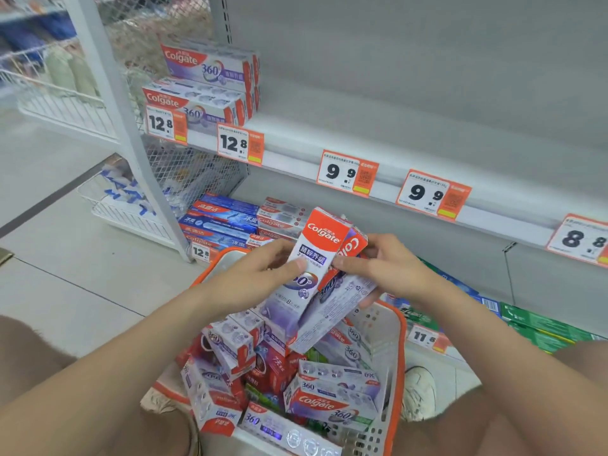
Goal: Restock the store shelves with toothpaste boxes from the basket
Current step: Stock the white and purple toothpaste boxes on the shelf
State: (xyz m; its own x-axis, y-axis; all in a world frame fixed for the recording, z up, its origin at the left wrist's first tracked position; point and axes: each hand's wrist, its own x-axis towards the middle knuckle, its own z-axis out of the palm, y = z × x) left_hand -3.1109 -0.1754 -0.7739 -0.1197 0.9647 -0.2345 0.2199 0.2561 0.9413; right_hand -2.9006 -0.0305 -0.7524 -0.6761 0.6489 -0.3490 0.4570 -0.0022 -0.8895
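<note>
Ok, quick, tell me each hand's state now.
Left hand: pinching the front Colgate box.
Right hand: holding the second Colgate box behind it.

Orange-and-white price labels run in a row from far left to near right: a 12.8 tag [166, 125], a second 12.8 tag [239, 143], a 9.9 tag [347, 172], a second 9.9 tag [432, 194] and an 8.8 tag [579, 240] (cut off by the frame edge). Lower down sit a low 12.8 tag [200, 251] at left and an 11.8 tag [424, 337] at right. A white post [108, 103] slants through the left side, with a mesh panel [190, 172] just beside it. At far left a wire bin [131, 222] stands on the pale tiled floor [65, 274], holding blue-and-white packs [123, 192] (too blurred to read). Farther off, a wire rack [56, 97] carries pale green bottles [70, 72]. A white shoe [419, 388] rests on the floor at near right.
</note>
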